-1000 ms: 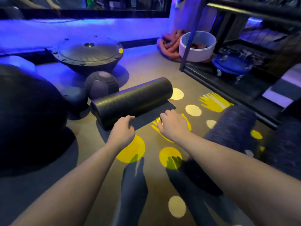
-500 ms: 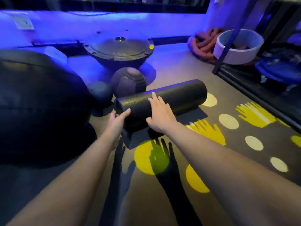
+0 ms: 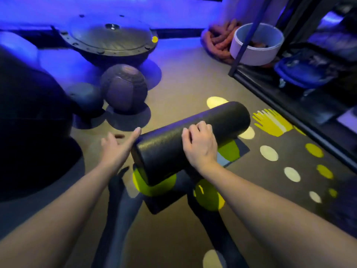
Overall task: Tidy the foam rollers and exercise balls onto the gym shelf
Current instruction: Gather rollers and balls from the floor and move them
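Big black inflated exercise ball (image 3: 29, 122): far left, on floor (image 3: 183, 78)
Black metal gym shelf (image 3: 289, 117): right edge, well apart from roller
Black cylindrical foam roller (image 3: 222, 120): centre, btwn hands, looks lifted off floor (shadow under). Long axis near-left to far-right, far end twd shelf
Grey textured medicine ball (image 3: 124, 89) + smaller dark ball (image 3: 87, 97): beyond roller, left
right hand (image 3: 201, 146): clenched over roller mid-length, nearer shelf
left hand (image 3: 117, 147): released, fingers straight, tip at roller's near end
Next, prob: swing roller right onto shelf
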`<state>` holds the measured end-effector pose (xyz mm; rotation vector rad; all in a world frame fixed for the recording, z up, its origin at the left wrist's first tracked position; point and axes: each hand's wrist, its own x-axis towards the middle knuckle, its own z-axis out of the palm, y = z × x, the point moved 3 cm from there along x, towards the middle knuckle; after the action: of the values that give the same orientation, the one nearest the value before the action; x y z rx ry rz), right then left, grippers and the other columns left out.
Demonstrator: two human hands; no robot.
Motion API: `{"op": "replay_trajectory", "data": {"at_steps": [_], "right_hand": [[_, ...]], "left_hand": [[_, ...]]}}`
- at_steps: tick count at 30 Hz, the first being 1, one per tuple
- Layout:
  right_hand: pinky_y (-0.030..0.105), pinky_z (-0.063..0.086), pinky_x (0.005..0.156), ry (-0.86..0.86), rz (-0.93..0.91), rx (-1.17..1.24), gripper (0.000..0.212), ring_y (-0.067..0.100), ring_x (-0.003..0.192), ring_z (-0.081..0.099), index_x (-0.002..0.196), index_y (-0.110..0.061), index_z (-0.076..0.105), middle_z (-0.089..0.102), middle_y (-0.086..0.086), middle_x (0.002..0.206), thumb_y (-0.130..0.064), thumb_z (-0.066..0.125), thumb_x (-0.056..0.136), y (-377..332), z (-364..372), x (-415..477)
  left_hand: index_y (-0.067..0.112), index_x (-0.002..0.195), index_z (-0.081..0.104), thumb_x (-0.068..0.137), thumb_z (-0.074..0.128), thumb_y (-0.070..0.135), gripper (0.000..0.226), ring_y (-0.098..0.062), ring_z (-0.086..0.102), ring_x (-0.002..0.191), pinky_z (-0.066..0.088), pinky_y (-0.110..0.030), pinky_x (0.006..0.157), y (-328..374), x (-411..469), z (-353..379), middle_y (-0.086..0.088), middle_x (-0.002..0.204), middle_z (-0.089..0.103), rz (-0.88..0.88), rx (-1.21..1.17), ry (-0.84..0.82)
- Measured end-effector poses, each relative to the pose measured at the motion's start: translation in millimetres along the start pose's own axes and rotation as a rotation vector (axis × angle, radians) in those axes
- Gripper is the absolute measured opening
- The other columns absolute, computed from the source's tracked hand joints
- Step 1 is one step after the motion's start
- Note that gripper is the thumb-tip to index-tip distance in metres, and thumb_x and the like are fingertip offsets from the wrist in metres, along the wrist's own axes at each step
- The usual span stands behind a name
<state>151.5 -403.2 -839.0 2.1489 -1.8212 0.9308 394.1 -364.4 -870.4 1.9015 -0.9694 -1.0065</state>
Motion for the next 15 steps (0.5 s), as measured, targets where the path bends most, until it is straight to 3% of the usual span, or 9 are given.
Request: {"op": "replay_trajectory", "data": {"at_steps": [1,3,6,9,11,13,15], "right_hand": [[0.046,0.049,0.084,-0.057,0.078,-0.004,0.030,0.031,0.096,0.052,0.094,-0.014,0.064,0.057,0.009,0.104,-0.042,0.052,0.095,6.2,-1.1,-4.8],[0.048,0.040,0.099,-0.150,0.258,0.023,0.047,0.031,0.117,0.045,0.124,-0.016,0.055,0.045,0.007,0.134,-0.050,0.051,0.093,16.2,-6.5,-17.4],[0.052,0.034,0.109,-0.270,0.399,0.075,0.058,0.034,0.136,0.030,0.150,-0.021,0.036,0.023,0.005,0.158,-0.043,0.049,0.098,32.4,-19.9,-37.4],[0.052,0.031,0.114,-0.359,0.563,0.180,0.058,0.036,0.142,0.024,0.157,-0.022,0.026,0.014,0.004,0.163,-0.032,0.043,0.102,60.9,-42.2,-56.9],[0.047,0.026,0.117,-0.345,0.698,0.287,0.058,0.035,0.146,0.025,0.158,-0.018,0.024,0.016,0.006,0.163,-0.027,0.041,0.103,83.4,-62.5,-71.7],[0.043,0.026,0.118,-0.322,0.804,0.283,0.056,0.032,0.145,0.032,0.157,-0.011,0.027,0.024,0.010,0.159,-0.022,0.039,0.103,106.9,-84.3,-89.1],[0.043,0.030,0.114,-0.297,0.886,0.221,0.052,0.034,0.140,0.040,0.152,-0.009,0.033,0.033,0.013,0.153,-0.021,0.042,0.102,132.8,-110.4,-110.6]], "left_hand": [[0.023,0.138,0.042,0.048,0.058,0.093,0.115,-0.031,0.044,0.134,0.041,-0.051,0.112,3.4,-5.2,7.3,-0.012,0.147,0.039,0.047,-0.030,-0.013],[0.026,0.156,0.018,0.042,0.064,0.087,0.137,-0.030,0.032,0.146,0.030,-0.049,0.120,12.4,-16.2,25.1,-0.011,0.161,0.027,0.113,-0.039,-0.085],[0.024,0.157,0.028,0.044,0.063,0.092,0.137,-0.029,0.037,0.144,0.032,-0.047,0.119,22.3,-30.2,52.8,-0.010,0.157,0.040,0.265,0.228,-0.235],[0.031,0.156,0.025,0.045,0.066,0.094,0.134,-0.035,0.044,0.133,0.038,-0.043,0.112,37.5,-63.0,83.6,-0.012,0.136,0.044,0.435,0.587,-0.450],[0.039,0.154,0.027,0.044,0.059,0.098,0.130,-0.032,0.044,0.119,0.040,-0.042,0.106,48.9,-89.0,103.1,-0.005,0.117,0.041,0.567,0.685,-0.492],[0.042,0.147,0.040,0.044,0.056,0.099,0.118,-0.024,0.043,0.112,0.041,-0.038,0.104,51.2,-112.9,125.4,0.002,0.107,0.038,0.675,0.608,-0.505],[0.036,0.138,0.052,0.050,0.063,0.094,0.105,-0.022,0.047,0.116,0.042,-0.036,0.106,46.4,-142.0,149.8,0.004,0.111,0.041,0.666,0.415,-0.519]]}}
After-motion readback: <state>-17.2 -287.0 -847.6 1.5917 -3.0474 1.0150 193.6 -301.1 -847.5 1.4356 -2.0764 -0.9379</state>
